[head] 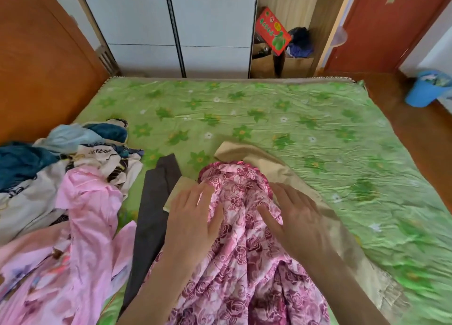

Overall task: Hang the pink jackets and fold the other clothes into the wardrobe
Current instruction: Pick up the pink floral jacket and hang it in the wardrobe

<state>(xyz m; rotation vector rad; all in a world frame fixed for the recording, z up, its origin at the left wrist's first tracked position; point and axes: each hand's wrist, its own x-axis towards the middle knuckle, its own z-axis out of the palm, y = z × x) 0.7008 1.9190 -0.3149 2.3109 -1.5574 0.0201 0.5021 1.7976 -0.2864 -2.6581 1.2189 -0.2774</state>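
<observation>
At the far left a pile of clothes (pixel 61 158) in blue, white and cream lies on the bed (pixel 305 129), which is covered with a green flowered sheet. Just in front of the pile, a plain pink jacket (pixel 90 217) is draped loosely toward the near edge, its lower part running into another pink printed piece. Beside it to the right lies a long dark grey garment (pixel 154 202), flat on the sheet. Next comes the left hand (pixel 193 222), laid flat on the rose-patterned pink jacket (pixel 239 263), its fingers (pixel 203 192) straight and slightly spread, pressing the fabric down. The jacket is bunched in the middle of the near side of the bed, on top of a beige garment (pixel 269 158) that shows at its top and right. The right hand (pixel 296 217) rests on the jacket's right edge, fingers straight and spread. Beyond the bed stands the wardrobe (pixel 171 26); a blue bin (pixel 425 89) sits on the floor at far right.
</observation>
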